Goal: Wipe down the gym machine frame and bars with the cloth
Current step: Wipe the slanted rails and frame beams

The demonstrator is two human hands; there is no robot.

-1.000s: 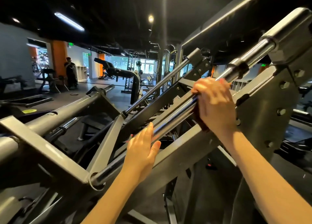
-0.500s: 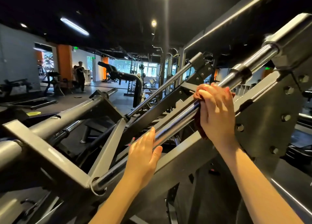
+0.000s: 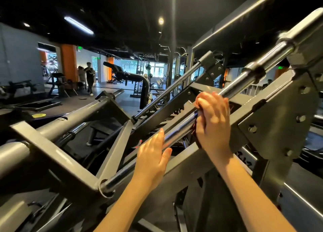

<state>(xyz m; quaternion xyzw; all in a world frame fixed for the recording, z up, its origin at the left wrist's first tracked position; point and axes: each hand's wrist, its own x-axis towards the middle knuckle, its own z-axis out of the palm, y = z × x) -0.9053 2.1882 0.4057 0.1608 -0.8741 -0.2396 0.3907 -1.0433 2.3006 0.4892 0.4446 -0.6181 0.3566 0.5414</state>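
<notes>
Dim gym, green sign [image 3: 80, 48] unreadable, right hand [image 3: 212, 120] gripping cloth [image 3: 194, 130] round chrome bar [image 3: 176, 133]

Right hand [image 3: 212, 120], cloth [image 3: 195, 129] — gripping chrome bar [image 3: 176, 132]

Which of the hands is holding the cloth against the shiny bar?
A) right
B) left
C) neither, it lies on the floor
A: the right hand curls round the chrome bar with the dark red cloth under it; the left hand rests bare lower down.
</notes>
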